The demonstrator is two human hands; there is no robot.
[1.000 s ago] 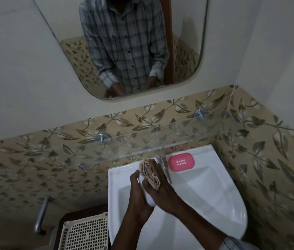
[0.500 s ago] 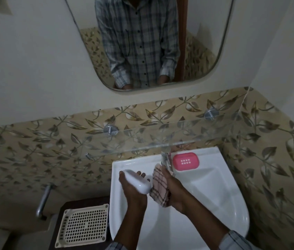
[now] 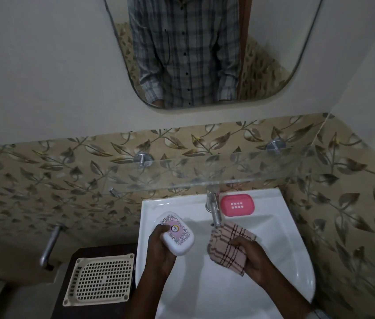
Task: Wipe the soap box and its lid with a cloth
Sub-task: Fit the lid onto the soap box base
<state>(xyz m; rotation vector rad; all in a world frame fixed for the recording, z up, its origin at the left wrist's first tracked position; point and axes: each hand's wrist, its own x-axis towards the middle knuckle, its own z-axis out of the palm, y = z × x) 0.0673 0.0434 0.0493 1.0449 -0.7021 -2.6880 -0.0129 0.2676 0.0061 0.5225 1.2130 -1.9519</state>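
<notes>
My left hand [image 3: 159, 247] grips a white soap box lid [image 3: 177, 234] with a pink patterned label, its top facing up, above the left side of the white sink [image 3: 281, 238]. To its right, my right hand [image 3: 254, 260] holds a folded pink checked cloth [image 3: 229, 246] over the basin, just below the tap [image 3: 214, 209]. Cloth and lid are apart. The pink soap box base [image 3: 237, 204], with small drain holes, lies on the sink's back ledge right of the tap.
A glass shelf [image 3: 205, 171] juts out from the leaf-patterned tiles above the sink. A mirror [image 3: 205, 51] hangs higher up. Left of the sink a cream perforated tray [image 3: 100, 279] lies on a dark stand. A metal pipe [image 3: 50, 245] sticks out at the left.
The cloth was pressed against the lid with both hands together. Now the hands have separated: the lid moved left and turned label-up, and the cloth moved right.
</notes>
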